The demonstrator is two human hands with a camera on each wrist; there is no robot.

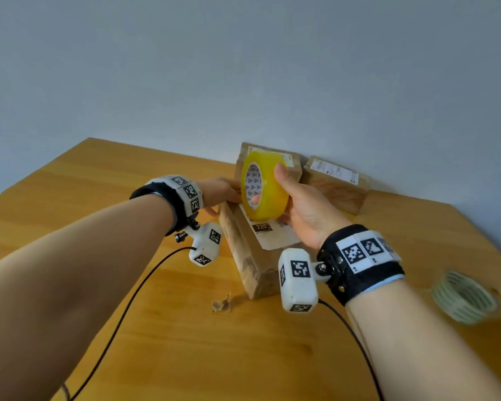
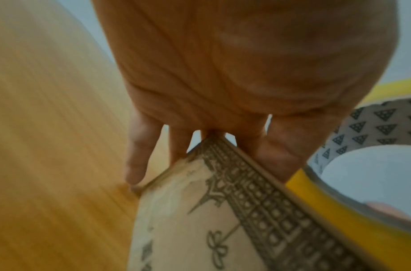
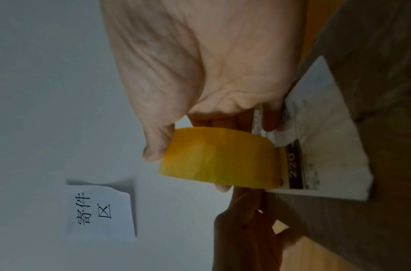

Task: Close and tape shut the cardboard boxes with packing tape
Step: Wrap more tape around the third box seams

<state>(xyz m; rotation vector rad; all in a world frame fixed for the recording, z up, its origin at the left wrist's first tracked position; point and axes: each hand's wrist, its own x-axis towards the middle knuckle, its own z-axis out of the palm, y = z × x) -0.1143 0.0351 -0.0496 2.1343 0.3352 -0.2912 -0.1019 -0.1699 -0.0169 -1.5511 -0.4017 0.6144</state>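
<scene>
A long cardboard box (image 1: 250, 257) with a white shipping label (image 1: 275, 238) lies on the wooden table (image 1: 128, 198). My right hand (image 1: 300, 201) holds a yellow roll of packing tape (image 1: 271, 183) upright just above the box's far end, thumb on the rim and a fingertip inside the core. In the right wrist view the roll (image 3: 218, 161) hangs next to the label (image 3: 327, 139). My left hand (image 1: 222, 192) clasps the box's far left edge. The left wrist view shows its fingers (image 2: 137, 161) down the box's side (image 2: 188, 229). No loose tape end is visible.
Two more cardboard boxes (image 1: 272, 162) (image 1: 337, 186) stand against the wall behind. A pale, almost spent tape roll (image 1: 463, 296) lies at the right. A crumpled scrap (image 1: 222, 305) sits in front of the box. Black cables (image 1: 122, 308) trail from both wrists. A paper note (image 3: 100, 209) hangs on the wall.
</scene>
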